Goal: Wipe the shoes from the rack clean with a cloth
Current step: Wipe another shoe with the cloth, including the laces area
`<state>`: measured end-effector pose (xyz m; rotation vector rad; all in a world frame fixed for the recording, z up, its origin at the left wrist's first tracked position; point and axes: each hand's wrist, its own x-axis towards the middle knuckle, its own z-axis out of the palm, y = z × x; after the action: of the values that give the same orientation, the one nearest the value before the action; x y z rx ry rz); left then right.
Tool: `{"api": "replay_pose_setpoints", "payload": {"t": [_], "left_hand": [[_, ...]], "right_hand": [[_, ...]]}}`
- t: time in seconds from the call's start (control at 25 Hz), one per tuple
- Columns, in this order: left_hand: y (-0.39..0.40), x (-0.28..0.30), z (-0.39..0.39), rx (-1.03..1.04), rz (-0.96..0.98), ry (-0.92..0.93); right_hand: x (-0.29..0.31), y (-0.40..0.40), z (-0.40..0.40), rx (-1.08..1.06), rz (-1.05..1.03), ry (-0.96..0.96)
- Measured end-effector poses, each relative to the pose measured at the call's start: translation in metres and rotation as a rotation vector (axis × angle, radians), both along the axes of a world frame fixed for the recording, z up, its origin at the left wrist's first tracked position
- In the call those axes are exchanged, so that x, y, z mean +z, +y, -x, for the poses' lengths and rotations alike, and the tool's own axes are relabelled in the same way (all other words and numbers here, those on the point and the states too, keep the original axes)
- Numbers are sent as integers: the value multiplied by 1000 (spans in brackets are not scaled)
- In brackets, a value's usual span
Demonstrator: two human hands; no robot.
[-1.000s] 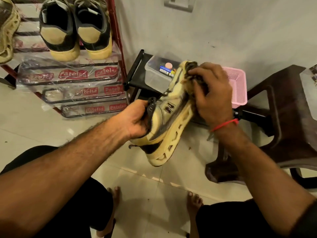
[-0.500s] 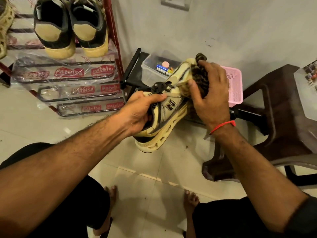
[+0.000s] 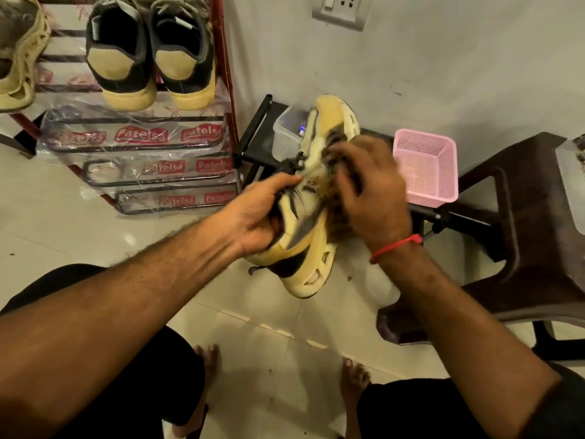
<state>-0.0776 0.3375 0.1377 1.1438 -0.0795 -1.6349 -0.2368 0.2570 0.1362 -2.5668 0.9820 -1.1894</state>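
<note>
So the person's got a chunky cream and black sneaker held up in the air over the tiled floor, toe pointing away toward the wall, heel down near the knees, sole side turned to the right. Left hand is wrapped around the heel and collar end, fingers curled in around the opening by the laces, solid grip. Right hand is clamped over a dark mottled cloth and mashing it against the side of the upper, about midway along the shoe. That hand is motion-blurred, so the exact finger layout is hard to read, but the fingers are bent over the cloth. Red thread bracelet on the right wrist.

Far left there's a red metal shoe rack, lower tiers still in printed plastic wrap. A pair of black sneakers with tan heels sits on the top shelf, heels toward the camera, and another cream sneaker pokes in at the left edge.

Behind the held shoe is a clear plastic box on a black stand, a pink mesh basket just right of it, and a dark brown plastic chair on the right. Bare feet at the bottom.
</note>
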Motion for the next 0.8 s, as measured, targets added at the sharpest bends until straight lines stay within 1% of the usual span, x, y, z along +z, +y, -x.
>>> {"api": "replay_pose_setpoints", "payload": {"t": [0.08, 0.12, 0.2, 0.28, 0.36, 0.4, 0.44, 0.56, 0.64, 0.68, 0.8], "left_hand": [[0, -5, 12, -30, 5, -55], [-1, -5, 15, -25, 3, -64], [-7, -1, 12, 10, 3, -43], [-8, 3, -3, 41, 5, 3], [-3, 6, -9, 33, -14, 35], [0, 8, -9, 22, -13, 40], [2, 9, -5, 8, -3, 42], [6, 7, 12, -38, -10, 11], [4, 4, 19, -47, -26, 20], [2, 4, 18, -29, -28, 31], [-2, 3, 5, 58, -11, 102]], "right_hand": [[11, -31, 9, -142, -43, -69], [11, -34, 10, -164, -58, -105], [3, -12, 1, -92, -103, -130], [-12, 40, -15, 30, -165, -86], [-19, 72, -18, 119, -136, -31], [-15, 66, -15, 136, -102, -9], [-10, 49, -12, 109, -80, 3], [8, -14, -3, -134, -113, -30], [5, -22, -1, -246, -168, -66], [1, -13, -3, -240, -199, -82], [-12, 43, -14, -101, -289, -84]]}}
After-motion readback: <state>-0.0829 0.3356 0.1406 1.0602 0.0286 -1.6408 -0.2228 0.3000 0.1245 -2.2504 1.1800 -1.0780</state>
